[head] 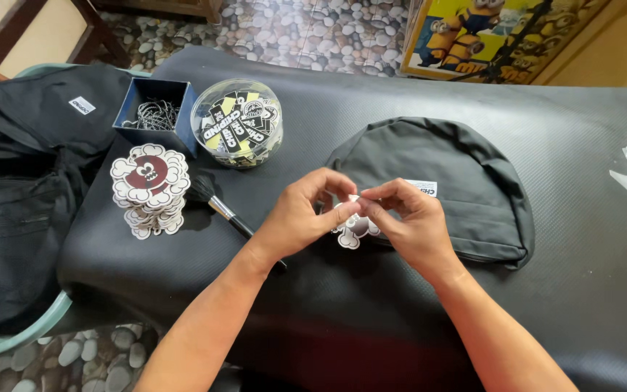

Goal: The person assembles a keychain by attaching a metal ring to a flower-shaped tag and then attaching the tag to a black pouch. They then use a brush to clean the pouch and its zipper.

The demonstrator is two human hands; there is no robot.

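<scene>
Two bare forearms are seen rising from the lower edge. The left hand (300, 214) and right hand (409, 221) are brought together, fingertips pinched shut on one die-cut cardboard tag (350, 231), white with a scalloped, cloud-like outline. The tag is held just above the near edge of a black fabric bag (466, 181), and only its lower lobes are shown beneath the fingers; its long axis cannot be told. The bag is dome-shaped, of matte woven cloth with a piped seam, laid flat with its rounded top pointing away and one small white label sewn on. A black, finely ribbed mat (575, 290) is spread beneath. To the left, one brush (215, 203) with a black handle and metal ferrule is laid slantwise. Beside it, one stack of like tags (150, 189) with dark red faces is piled. Farther off, one blue square box (157, 109) of metal chains and one clear round tub (237, 123) of labels are set touching.
</scene>
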